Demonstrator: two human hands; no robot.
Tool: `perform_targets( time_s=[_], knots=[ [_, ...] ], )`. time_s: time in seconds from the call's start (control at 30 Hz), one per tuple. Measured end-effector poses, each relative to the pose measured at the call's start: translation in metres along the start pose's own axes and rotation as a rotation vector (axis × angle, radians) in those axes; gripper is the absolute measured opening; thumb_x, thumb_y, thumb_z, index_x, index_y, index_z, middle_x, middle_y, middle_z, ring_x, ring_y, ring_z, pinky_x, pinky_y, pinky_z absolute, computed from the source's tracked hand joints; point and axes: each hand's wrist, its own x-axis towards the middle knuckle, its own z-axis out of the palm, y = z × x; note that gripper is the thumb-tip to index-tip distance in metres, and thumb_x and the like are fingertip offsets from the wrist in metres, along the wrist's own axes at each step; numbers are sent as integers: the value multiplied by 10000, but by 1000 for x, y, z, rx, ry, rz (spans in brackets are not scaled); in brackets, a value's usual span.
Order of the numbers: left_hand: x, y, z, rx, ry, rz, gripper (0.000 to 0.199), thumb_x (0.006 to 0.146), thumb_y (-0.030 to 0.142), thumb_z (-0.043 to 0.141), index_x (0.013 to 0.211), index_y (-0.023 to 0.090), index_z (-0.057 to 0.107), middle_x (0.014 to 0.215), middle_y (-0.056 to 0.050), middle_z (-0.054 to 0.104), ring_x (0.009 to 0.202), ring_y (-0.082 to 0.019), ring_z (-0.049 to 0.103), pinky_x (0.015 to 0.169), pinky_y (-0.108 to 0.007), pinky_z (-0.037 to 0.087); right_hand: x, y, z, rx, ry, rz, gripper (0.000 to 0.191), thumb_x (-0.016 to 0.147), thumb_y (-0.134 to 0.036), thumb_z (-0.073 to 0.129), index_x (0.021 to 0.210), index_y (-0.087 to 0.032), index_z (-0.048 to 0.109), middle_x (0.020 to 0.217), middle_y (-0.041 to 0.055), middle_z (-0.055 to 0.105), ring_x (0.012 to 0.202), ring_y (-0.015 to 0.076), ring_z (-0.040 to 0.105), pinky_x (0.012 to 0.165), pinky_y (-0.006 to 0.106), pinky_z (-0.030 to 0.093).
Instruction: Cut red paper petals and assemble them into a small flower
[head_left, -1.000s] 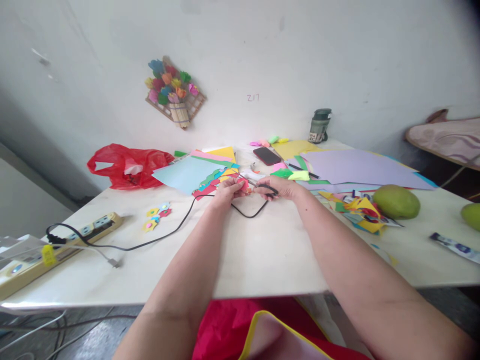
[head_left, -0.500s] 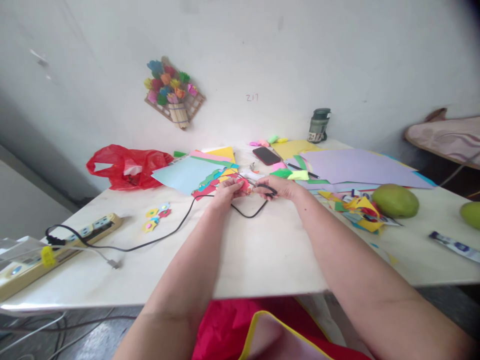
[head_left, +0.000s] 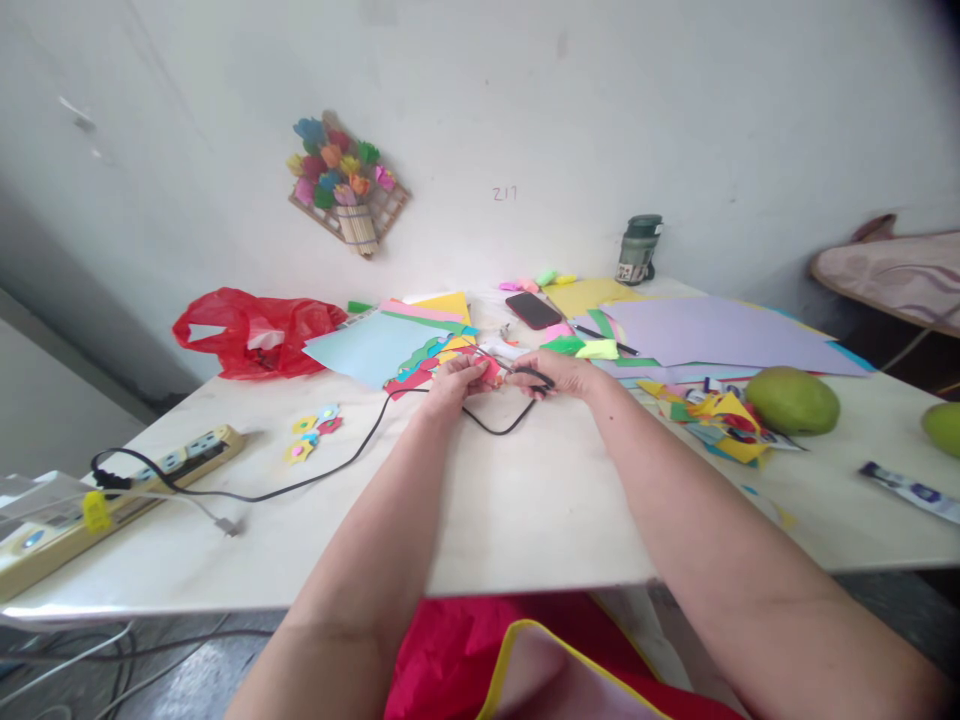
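Near the middle of the table, my left hand (head_left: 456, 384) pinches a small piece of red paper (head_left: 489, 370). My right hand (head_left: 559, 373) is wrapped round the black handles of a pair of scissors (head_left: 537, 378), whose blades point left at the red paper. Coloured paper pieces with wavy edges (head_left: 421, 366) lie just beyond my left hand. A black cable (head_left: 330, 470) runs across the table and passes under my wrists. To the left, several small paper flowers (head_left: 300, 451) rest on the tabletop.
A red plastic bag (head_left: 259, 330) and a power strip (head_left: 187, 458) are at left. Behind my hands lie a phone (head_left: 532, 310) and pale blue paper (head_left: 367, 345). Purple sheets (head_left: 712, 330), paper scraps (head_left: 724, 425), a green fruit (head_left: 793, 400) and a bottle (head_left: 638, 250) stand or lie at right.
The scissor blades look slightly more open at the red paper. Both hands have stayed in nearly the same place.
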Motion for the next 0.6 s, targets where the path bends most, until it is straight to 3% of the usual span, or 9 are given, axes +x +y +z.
perform_targets(
  time_s=[0.4,0.6],
  knots=[
    [1,-3,-1,24,-27,11,272,635,336,772,654,149,576,624,-20,639,585,-123,598,611,-246,479,-5,-8,2,-62,4,14,273,742,-381,682,658,-153,557,476,-21,547,359,55,421,335,192,223],
    [1,-4,-1,39,-22,13,245,653,325,752,652,151,580,622,-20,640,565,-114,580,618,-248,478,1,0,-1,-42,-6,15,277,734,-389,679,652,-160,547,489,-19,555,372,60,447,338,187,241]
  ],
)
